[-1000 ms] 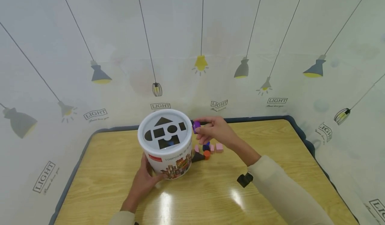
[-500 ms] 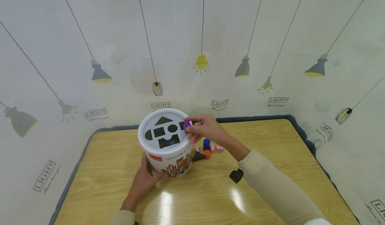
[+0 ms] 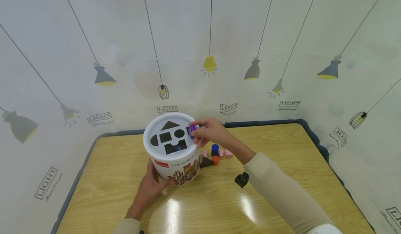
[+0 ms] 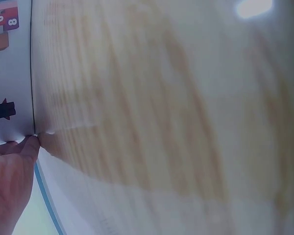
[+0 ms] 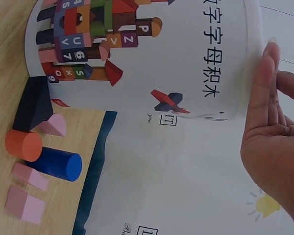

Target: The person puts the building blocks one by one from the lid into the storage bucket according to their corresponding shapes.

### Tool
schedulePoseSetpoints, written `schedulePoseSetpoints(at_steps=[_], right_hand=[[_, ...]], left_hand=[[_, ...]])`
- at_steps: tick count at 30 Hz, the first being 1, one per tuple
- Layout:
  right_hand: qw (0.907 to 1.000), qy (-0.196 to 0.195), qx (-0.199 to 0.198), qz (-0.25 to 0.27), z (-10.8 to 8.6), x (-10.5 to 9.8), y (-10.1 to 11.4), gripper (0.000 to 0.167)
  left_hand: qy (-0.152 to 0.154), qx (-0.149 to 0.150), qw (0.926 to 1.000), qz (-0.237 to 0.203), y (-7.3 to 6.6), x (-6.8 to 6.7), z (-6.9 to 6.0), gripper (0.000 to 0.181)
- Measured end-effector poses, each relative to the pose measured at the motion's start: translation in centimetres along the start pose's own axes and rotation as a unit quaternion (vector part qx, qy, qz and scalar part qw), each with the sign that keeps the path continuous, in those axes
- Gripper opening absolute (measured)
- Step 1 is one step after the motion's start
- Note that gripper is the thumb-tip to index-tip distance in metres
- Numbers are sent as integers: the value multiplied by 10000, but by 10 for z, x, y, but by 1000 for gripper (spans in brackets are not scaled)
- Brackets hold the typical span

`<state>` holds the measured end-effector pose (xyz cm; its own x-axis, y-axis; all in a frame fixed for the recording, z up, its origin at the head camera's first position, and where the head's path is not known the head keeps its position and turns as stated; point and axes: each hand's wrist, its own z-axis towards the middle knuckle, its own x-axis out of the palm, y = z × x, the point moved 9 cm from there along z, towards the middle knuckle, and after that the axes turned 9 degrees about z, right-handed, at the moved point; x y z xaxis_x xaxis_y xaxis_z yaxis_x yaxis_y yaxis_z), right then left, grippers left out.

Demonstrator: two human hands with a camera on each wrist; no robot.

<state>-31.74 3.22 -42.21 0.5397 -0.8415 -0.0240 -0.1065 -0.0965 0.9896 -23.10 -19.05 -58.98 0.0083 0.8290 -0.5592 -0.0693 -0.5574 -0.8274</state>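
A white bucket (image 3: pixel 163 173) stands on the table, topped by a lid (image 3: pixel 150 151) with cut-out shapes. My left hand (image 3: pixel 151 188) holds its lower left side, thumb near the base at the front; part of that hand (image 4: pixel 12 181) shows against the bucket in the left wrist view. Between thumb and fingers, my right hand (image 3: pixel 212 131) pinches a purple block (image 3: pixel 192 131) at the small rectangular hole by the lid's right edge. The block partly covers that hole, so how far it sits in it I cannot tell. In the right wrist view the block is hidden.
Right of the bucket lie a dark triangular block (image 5: pixel 33 103), an orange cylinder (image 5: pixel 23 145), a blue cylinder (image 5: pixel 59 164) and several pink blocks (image 5: pixel 24 204). A wall cover printed with lamps rises behind the wooden table (image 3: pixel 238 206).
My right hand has moved left with the purple block, from beside the lid's edge to over the rectangular hole. The left hand and bucket have stayed in place.
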Motion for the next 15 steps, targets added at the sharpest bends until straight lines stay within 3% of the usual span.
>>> schedulePoseSetpoints(at_steps=[15], right_hand=[[9991,-52,283,-297,13,1,8,44]], left_hand=[[-4,12,10000,-52,0,1,0,127]])
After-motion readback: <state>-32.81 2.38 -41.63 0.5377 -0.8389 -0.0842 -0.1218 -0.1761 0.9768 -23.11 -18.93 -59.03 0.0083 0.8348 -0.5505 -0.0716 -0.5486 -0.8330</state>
